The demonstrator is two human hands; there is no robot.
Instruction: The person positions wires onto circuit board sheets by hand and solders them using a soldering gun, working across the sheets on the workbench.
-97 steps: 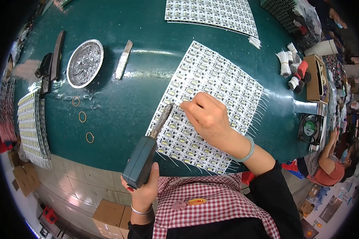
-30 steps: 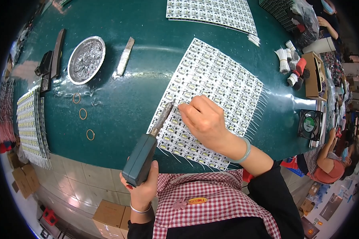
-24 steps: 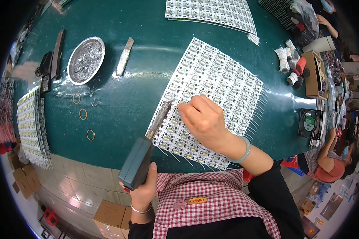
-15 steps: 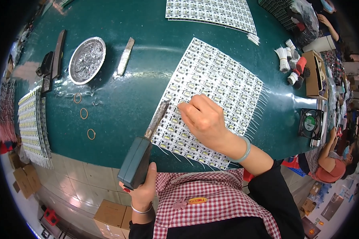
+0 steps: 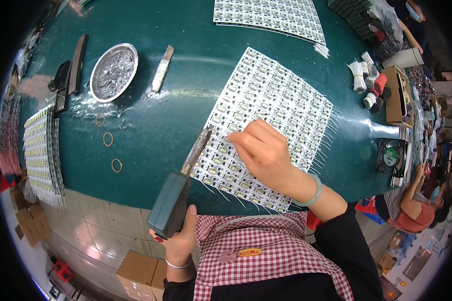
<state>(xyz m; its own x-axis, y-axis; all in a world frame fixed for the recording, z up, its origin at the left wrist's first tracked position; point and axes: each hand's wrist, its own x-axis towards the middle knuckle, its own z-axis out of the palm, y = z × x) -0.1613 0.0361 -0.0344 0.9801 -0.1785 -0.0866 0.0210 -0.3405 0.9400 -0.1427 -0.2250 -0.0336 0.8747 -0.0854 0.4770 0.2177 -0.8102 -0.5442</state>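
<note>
My left hand (image 5: 182, 240) is closed round the handle of a dark green soldering gun (image 5: 168, 203). The gun's long, crusted metal tip reaches up to the left edge of a white LED circuit-board panel (image 5: 273, 90) lying on the table. Rows of small LEDs and black parts cover this panel, and thin white wires stick out along its right and lower edges. Over the panel's middle is my right hand (image 5: 264, 153), fingers closed in a pinch just right of the tip. Whatever sits between those fingers is too small or hidden to name.
On the green table (image 5: 186, 105), a bowl of silvery scraps (image 5: 114, 72), a flat metal bar (image 5: 162, 69) and rubber bands (image 5: 116, 165) lie left. More panels (image 5: 268, 17) lie far off and at left (image 5: 41, 155). Wire bundles (image 5: 357, 76) and a fan (image 5: 391, 156) are right; co-workers sit beyond.
My right hand has shifted slightly right and down, away from the gun's tip. The soldering gun has barely moved. The view itself has turned a little.
</note>
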